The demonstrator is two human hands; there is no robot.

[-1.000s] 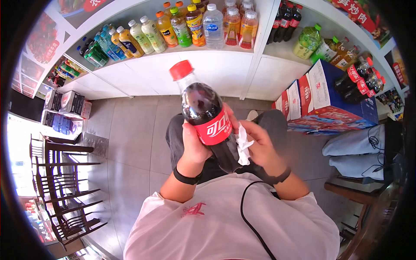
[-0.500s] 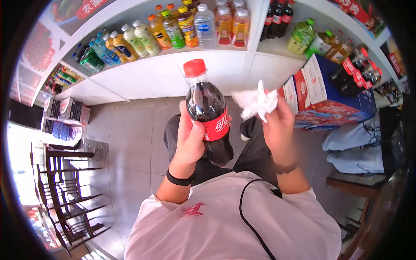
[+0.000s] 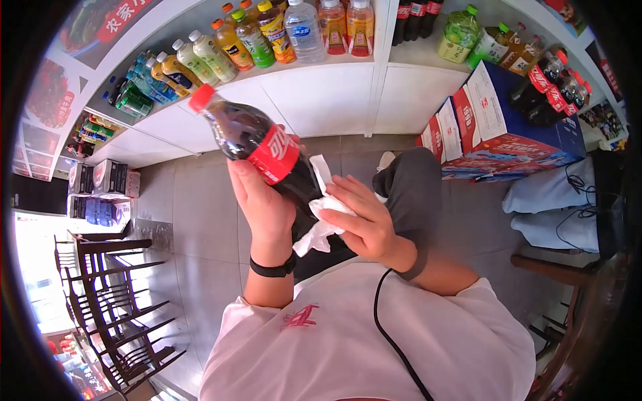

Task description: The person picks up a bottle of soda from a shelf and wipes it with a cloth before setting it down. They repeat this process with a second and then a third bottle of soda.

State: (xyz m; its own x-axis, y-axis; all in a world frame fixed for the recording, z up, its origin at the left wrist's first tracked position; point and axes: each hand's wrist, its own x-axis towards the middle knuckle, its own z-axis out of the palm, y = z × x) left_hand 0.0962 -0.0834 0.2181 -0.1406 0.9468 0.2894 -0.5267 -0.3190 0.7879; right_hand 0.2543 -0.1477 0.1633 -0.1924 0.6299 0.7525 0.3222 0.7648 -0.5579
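Note:
A cola bottle (image 3: 273, 148) with a red cap and red label is tilted, its cap toward the upper left. My left hand (image 3: 262, 208) is wrapped round its middle, thumb over the label's lower edge. Against the bottle's base lies a crumpled white tissue (image 3: 319, 230), pinched in the fingers of my right hand (image 3: 366, 220). The dark liquid fills the bottle nearly to the neck. Part of the base is hidden behind the tissue and fingers.
Ahead is a white shelf (image 3: 287, 70) lined with several drink bottles. Stacked cartons (image 3: 521, 144) stand at right with cola bottles (image 3: 548, 90) on top. Dark wooden chairs (image 3: 110, 294) are at left. Beside the cartons, a person's jeans (image 3: 552, 207) show.
The bottle has tipped from nearly upright toward the left. My right hand has come in from the right, bringing the tissue against the bottle's base.

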